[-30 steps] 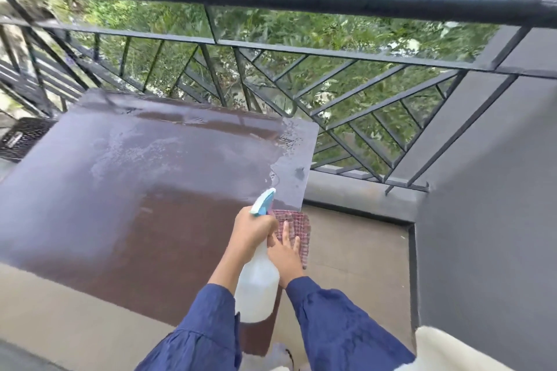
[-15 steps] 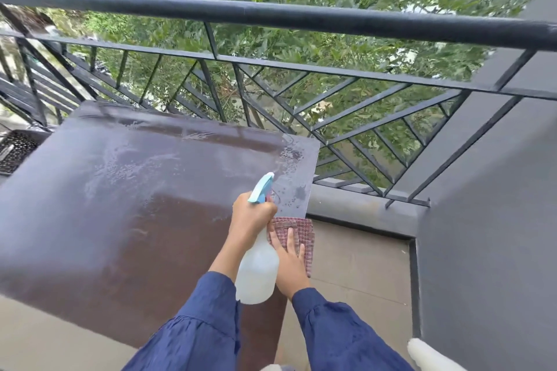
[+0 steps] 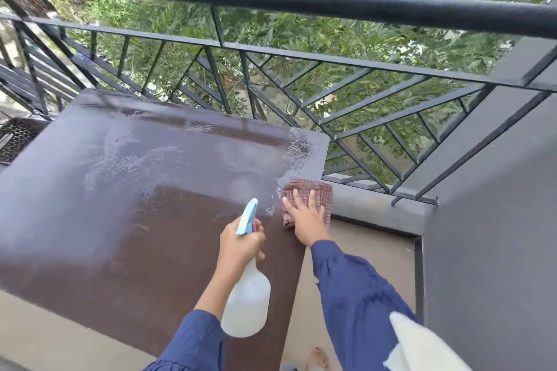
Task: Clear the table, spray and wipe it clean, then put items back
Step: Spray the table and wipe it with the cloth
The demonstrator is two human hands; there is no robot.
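A brown table (image 3: pixel 126 244) fills the left and middle of the view, its far half wet with spray. My left hand (image 3: pixel 239 247) grips the neck of a white spray bottle (image 3: pixel 248 307) with a light blue nozzle that points toward the table's far right corner. My right hand (image 3: pixel 306 217) presses flat, fingers spread, on a red checked cloth (image 3: pixel 322 193) at the table's right edge.
A black metal railing (image 3: pixel 271 0) runs along the far side, with trees beyond. A grey wall (image 3: pixel 488 235) stands at the right. A dark mesh basket (image 3: pixel 15 138) sits at the far left. Beige floor (image 3: pixel 370 253) lies right of the table, with a white object (image 3: pixel 422 343) at the bottom right.
My right hand has slid the cloth away from me along the table's right edge. The spray bottle in my left hand has stayed beside it.
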